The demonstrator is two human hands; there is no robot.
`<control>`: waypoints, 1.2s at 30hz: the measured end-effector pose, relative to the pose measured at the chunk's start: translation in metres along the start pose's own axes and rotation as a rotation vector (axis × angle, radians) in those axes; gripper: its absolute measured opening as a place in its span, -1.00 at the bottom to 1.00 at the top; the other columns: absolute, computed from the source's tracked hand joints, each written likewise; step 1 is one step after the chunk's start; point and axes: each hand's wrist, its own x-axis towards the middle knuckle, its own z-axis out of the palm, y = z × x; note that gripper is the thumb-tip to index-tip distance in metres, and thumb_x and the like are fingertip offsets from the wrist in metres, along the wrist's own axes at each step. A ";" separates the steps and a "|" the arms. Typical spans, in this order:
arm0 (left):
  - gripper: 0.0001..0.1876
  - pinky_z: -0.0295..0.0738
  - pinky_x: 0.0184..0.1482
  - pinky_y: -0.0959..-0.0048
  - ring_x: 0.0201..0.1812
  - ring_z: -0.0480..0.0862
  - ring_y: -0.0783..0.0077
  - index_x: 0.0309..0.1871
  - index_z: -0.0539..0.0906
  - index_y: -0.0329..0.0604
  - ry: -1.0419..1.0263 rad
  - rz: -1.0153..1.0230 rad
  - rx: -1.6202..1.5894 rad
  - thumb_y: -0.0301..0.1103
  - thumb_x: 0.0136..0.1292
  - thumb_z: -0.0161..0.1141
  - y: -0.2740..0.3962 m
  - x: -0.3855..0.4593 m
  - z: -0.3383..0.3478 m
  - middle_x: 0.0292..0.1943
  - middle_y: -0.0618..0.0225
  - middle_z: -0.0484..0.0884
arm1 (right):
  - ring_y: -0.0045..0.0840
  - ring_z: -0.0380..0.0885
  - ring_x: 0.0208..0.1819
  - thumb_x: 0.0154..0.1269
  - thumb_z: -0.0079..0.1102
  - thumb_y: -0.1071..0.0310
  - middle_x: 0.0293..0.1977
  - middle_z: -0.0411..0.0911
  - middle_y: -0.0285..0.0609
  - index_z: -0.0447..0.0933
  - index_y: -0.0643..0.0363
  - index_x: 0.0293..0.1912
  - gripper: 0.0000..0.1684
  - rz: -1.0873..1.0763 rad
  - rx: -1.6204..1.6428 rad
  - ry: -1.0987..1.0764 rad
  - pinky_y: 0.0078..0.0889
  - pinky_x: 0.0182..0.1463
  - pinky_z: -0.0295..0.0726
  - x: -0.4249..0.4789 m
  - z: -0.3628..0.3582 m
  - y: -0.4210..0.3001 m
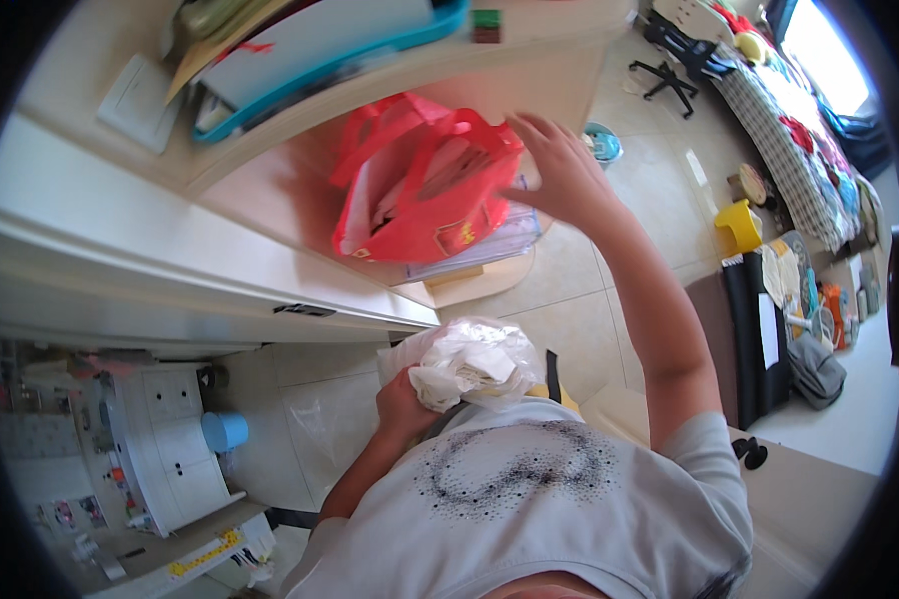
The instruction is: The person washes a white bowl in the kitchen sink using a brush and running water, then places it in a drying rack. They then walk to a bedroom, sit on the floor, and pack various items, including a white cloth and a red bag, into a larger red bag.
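Against my chest, my left hand (pixel 404 408) grips a clear plastic bag (pixel 479 359) with white, crumpled contents. My right hand (pixel 562 168) is raised with its fingers spread, at the right side of a red tote bag (pixel 427 195) on a wooden shelf. Whether the fingertips touch the tote cannot be told. The tote's top gapes, its two handles stand up, and papers or similar flat things show inside. Beneath it lies a stack of flat, plastic-covered items (pixel 494 243).
Above the tote, a higher shelf holds a blue tray (pixel 330 71) with papers and a small green and brown block (pixel 486 26). A white door edge (pixel 195 247) runs along the left. Farther right are a bed (pixel 786 142), a yellow stool or bin (pixel 739 224) and an office chair's base (pixel 668 84).
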 end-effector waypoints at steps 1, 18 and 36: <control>-0.40 0.56 -0.20 0.31 -0.22 0.67 0.16 -0.13 0.59 -0.03 0.007 -0.037 0.014 0.04 -0.27 0.50 -0.009 -0.008 -0.001 -0.27 0.26 0.67 | -0.23 0.28 0.24 -0.09 0.39 0.08 0.18 0.33 -0.07 0.24 0.13 0.25 -0.09 -0.049 -0.077 0.042 -0.19 0.24 0.31 0.030 0.015 -0.005; -0.36 0.54 -0.10 0.28 -0.11 0.65 0.13 -0.08 0.56 -0.08 0.311 -0.490 -0.180 0.08 -0.22 0.46 -0.037 -0.065 0.011 -0.16 0.19 0.65 | -0.22 0.51 -0.08 0.02 -0.24 0.70 -0.20 0.55 -0.05 0.45 0.20 -0.13 -0.57 0.046 0.405 -0.101 -0.35 -0.02 0.46 0.122 0.120 0.043; -0.30 0.55 -0.22 0.21 -0.20 0.65 0.07 0.11 0.42 -0.02 0.650 -0.992 0.016 -0.10 -0.17 0.42 -0.059 -0.142 0.083 -0.20 0.22 0.66 | -0.58 0.47 -0.14 0.20 -0.28 0.71 -0.20 0.48 -0.24 0.38 0.20 -0.14 -0.68 0.612 1.731 -1.265 -0.53 0.00 0.49 -0.021 0.058 -0.187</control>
